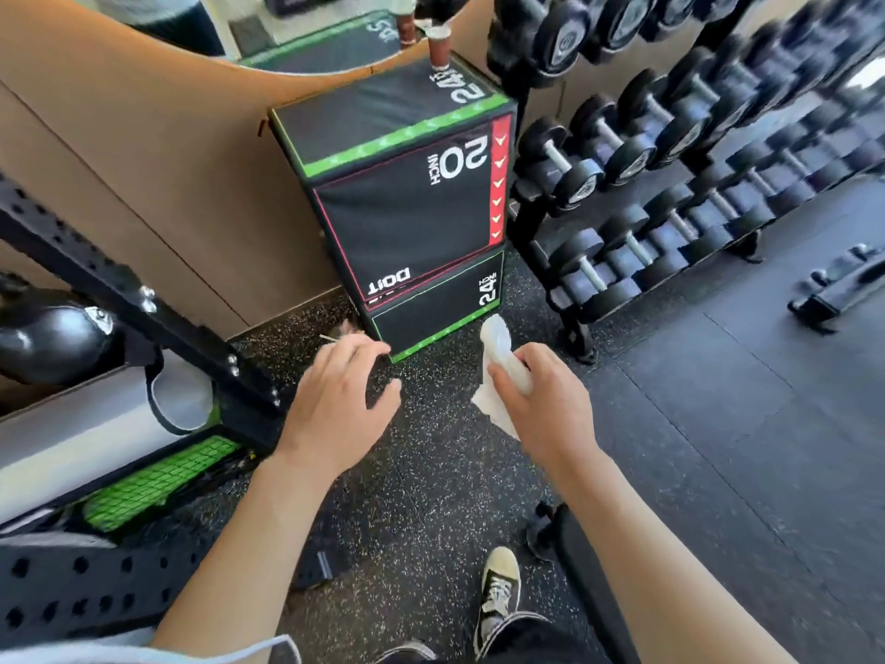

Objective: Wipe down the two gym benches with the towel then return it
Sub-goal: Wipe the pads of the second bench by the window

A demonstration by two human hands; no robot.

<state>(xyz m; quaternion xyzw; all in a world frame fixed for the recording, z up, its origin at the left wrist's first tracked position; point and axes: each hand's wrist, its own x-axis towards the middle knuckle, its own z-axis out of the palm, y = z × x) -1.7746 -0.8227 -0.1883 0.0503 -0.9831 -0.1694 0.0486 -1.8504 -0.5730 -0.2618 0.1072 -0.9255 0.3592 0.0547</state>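
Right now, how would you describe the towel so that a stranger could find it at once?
Start at the tall black jump box against the tan wall, left of the dumbbell rack. Just below its bottom corner, the right hand grips a small white towel. It is the only white cloth among the dark gear; the left hand holds nothing.

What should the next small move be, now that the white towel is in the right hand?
Probably carry the crumpled white towel on toward the black padded plyo box ahead. The right hand grips the towel in the air, the left hand hovers open holding nothing, and both reach toward the box.
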